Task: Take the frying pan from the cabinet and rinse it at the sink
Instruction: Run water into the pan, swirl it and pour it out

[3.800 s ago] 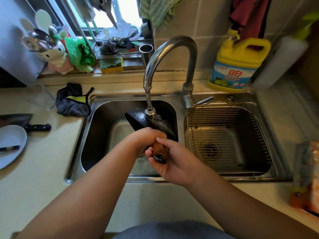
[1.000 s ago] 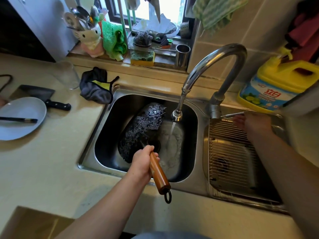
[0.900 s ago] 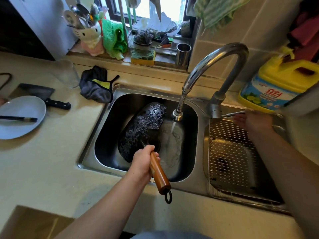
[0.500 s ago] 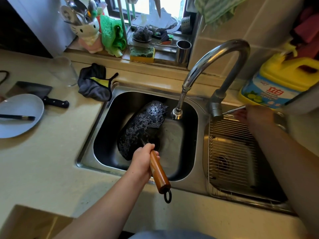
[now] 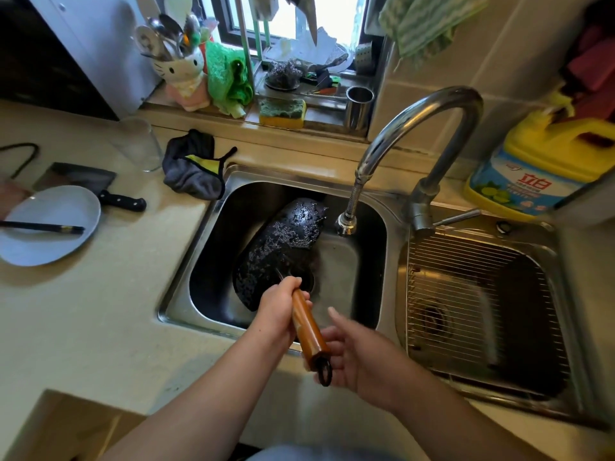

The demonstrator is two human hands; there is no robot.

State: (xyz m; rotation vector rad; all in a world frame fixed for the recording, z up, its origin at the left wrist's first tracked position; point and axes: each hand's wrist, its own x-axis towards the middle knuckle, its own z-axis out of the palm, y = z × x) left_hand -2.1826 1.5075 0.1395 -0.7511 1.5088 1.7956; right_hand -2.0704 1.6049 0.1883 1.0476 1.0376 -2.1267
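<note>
Double steel sink [image 5: 392, 207]: I see the black frying pan [image 5: 281, 247] tilted in the left basin, beaded wet. Faucet [image 5: 416, 134] spout above it, no stream visible. My left hand [image 5: 278, 314] is clamped on the wooden handle [image 5: 307, 331]; right hand [image 5: 361, 356] spread loose beside the handle end.

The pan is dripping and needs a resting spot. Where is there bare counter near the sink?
Free: the counter stretch between the white plate and the left basin, and the wire rack over the right basin. Crowded: the windowsill, and the back corner by the grey cloth and glass.
</note>
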